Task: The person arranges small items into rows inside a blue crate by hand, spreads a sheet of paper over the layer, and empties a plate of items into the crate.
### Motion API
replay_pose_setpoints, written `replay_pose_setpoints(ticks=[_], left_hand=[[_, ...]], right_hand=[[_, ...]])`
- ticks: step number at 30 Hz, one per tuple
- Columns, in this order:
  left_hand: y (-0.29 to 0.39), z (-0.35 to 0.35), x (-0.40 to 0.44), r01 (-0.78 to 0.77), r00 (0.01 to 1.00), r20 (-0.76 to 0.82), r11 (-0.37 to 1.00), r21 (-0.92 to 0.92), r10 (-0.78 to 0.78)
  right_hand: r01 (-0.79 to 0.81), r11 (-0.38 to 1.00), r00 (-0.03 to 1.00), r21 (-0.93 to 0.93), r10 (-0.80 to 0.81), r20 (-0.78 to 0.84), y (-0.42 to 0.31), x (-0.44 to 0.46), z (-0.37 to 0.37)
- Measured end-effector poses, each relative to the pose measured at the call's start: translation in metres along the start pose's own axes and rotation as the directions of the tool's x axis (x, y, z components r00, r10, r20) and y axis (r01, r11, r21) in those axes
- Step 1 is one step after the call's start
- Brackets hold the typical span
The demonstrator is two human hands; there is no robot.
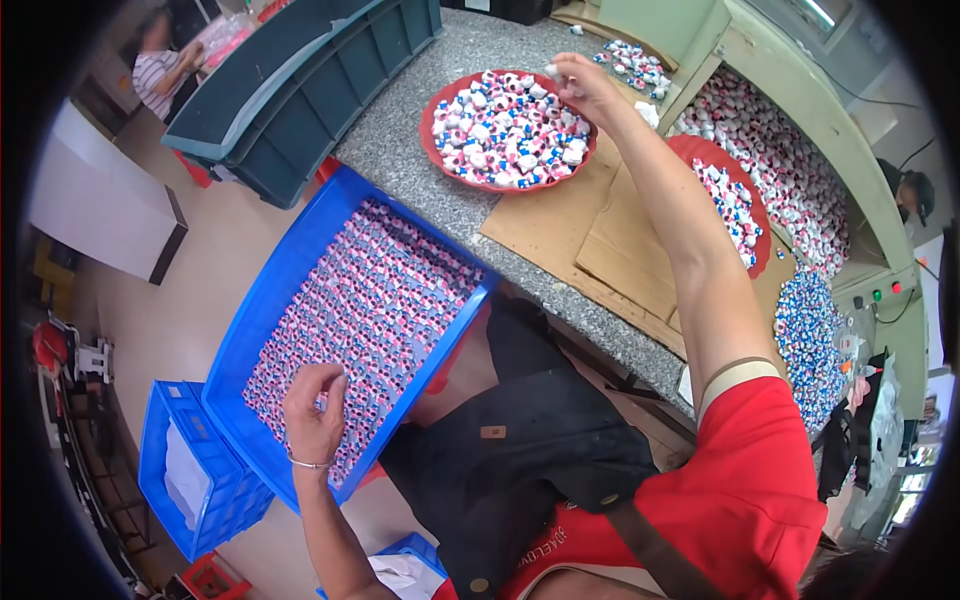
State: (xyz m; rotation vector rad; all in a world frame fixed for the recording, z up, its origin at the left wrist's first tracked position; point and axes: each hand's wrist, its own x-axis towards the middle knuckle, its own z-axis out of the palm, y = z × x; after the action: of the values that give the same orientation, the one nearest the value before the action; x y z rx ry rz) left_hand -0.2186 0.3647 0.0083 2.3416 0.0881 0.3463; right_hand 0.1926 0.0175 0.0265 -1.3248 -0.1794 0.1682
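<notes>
My right hand point(588, 90) is over the upper right rim of a red bowl point(430, 150), its fingers pinched on a small white figurine piece point(552, 72). The bowl is heaped with little white, blue and pink figurine pieces point(505, 130). My left hand point(314, 408) is above a blue crate point(235, 330), with its fingers curled and the fingertips close together. Whether anything is between them I cannot make out. Rows of small pink, white and dark pieces point(365, 290) lie closely spaced in the crate.
A second red bowl point(762, 215) sits beside my right forearm on cardboard point(550, 230). Blue-and-white pieces point(808, 330) are piled at the right, near a bin of pieces point(770, 140). A dark green crate point(330, 90) stands upper left, stacked blue crates point(160, 470) lower left. Another person point(165, 70) sits far off.
</notes>
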Motion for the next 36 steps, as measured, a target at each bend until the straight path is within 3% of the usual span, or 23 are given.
replay_pose_setpoints(ticks=[1, 3, 5, 6, 7, 10, 11, 14, 16, 19, 20, 21, 23, 25, 27, 29, 30, 32, 33, 36], left_hand=[[0.006, 0.004, 0.005, 0.023, 1.000, 0.003, 0.998, -0.067, -0.022], [0.016, 0.014, 0.013, 0.173, 0.985, 0.044, 0.940, -0.293, -0.168], [0.037, 0.028, 0.027, 0.143, 0.984, -0.029, 0.872, -0.468, -0.176], [0.047, 0.033, 0.034, 0.096, 0.987, -0.051, 0.805, -0.586, -0.155], [0.058, 0.036, 0.039, 0.036, 0.985, -0.108, 0.771, -0.636, -0.135], [0.064, 0.032, 0.047, -0.171, 0.961, -0.265, 0.917, -0.361, 0.075], [0.057, 0.027, 0.044, -0.226, 0.950, -0.265, 0.951, -0.210, 0.167], [0.016, 0.018, 0.017, -0.121, 0.980, -0.183, 0.966, -0.227, 0.080], [-0.007, 0.008, -0.004, -0.092, 0.979, -0.195, 0.979, -0.180, 0.056], [-0.041, 0.001, -0.028, -0.055, 0.975, -0.222, 0.991, -0.126, 0.026], [-0.050, -0.002, -0.035, -0.025, 0.971, -0.239, 0.991, -0.133, -0.007], [-0.057, -0.007, -0.042, 0.005, 0.977, -0.213, 0.996, -0.092, -0.025], [-0.077, -0.008, -0.052, -0.062, 0.963, -0.251, 0.986, 0.157, 0.100], [-0.089, -0.008, -0.059, -0.007, 0.962, -0.270, 0.988, 0.153, 0.049], [-0.101, -0.010, -0.066, 0.020, 0.942, -0.336, 0.994, 0.104, 0.016], [-0.104, -0.020, -0.074, 0.228, 0.871, -0.363, 0.927, -0.297, -0.331], [-0.122, -0.023, -0.084, 0.257, 0.843, -0.334, 0.862, -0.437, -0.421], [-0.163, -0.031, -0.108, 0.341, 0.834, -0.308, 0.866, -0.365, -0.458], [-0.174, -0.036, -0.121, 0.457, 0.805, -0.303, 0.859, -0.232, -0.510], [-0.231, -0.041, -0.159, 0.609, 0.788, -0.292, 0.753, 0.248, -0.542]], right_hand=[[-0.034, 0.969, 0.998, 0.246, 0.021, 0.057, -0.009, -0.003, 0.006], [-0.305, 0.830, 0.904, 0.468, 0.099, 0.415, -0.017, -0.026, 0.029], [-0.429, 0.779, 0.864, 0.457, 0.207, 0.459, -0.012, -0.080, 0.082], [-0.573, 0.640, 0.769, 0.512, 0.204, 0.606, 0.003, -0.105, 0.104], [-0.635, 0.597, 0.720, 0.490, 0.226, 0.657, 0.017, -0.132, 0.128], [-0.754, 0.507, 0.612, 0.418, 0.311, 0.727, 0.064, -0.205, 0.192], [-0.751, 0.555, 0.632, 0.358, 0.449, 0.631, 0.067, -0.227, 0.213], [-0.850, 0.446, 0.486, 0.278, 0.462, 0.742, 0.107, -0.262, 0.246], [-0.818, 0.528, 0.513, 0.229, 0.488, 0.706, 0.117, -0.275, 0.271], [-0.897, 0.340, 0.411, 0.282, 0.408, 0.815, 0.159, -0.286, 0.297], [-0.912, 0.342, 0.375, 0.227, 0.467, 0.801, 0.167, -0.287, 0.304], [-0.916, 0.321, 0.377, 0.240, 0.483, 0.790, 0.172, -0.288, 0.312], [-0.922, 0.313, 0.374, 0.228, 0.564, 0.737, 0.177, -0.289, 0.328], [-0.910, 0.396, 0.355, 0.121, 0.597, 0.720, 0.193, -0.290, 0.339], [-0.922, 0.377, 0.332, 0.092, 0.646, 0.688, 0.209, -0.292, 0.349], [-0.925, 0.380, 0.324, 0.027, 0.747, 0.580, 0.225, -0.293, 0.357], [-0.927, 0.376, 0.306, -0.003, 0.760, 0.574, 0.230, -0.289, 0.357], [-0.927, 0.375, 0.283, -0.017, 0.730, 0.622, 0.225, -0.283, 0.354], [-0.933, 0.359, 0.261, -0.016, 0.705, 0.659, 0.223, -0.281, 0.350], [-0.943, 0.329, 0.182, -0.050, 0.637, 0.749, 0.229, -0.278, 0.336]])
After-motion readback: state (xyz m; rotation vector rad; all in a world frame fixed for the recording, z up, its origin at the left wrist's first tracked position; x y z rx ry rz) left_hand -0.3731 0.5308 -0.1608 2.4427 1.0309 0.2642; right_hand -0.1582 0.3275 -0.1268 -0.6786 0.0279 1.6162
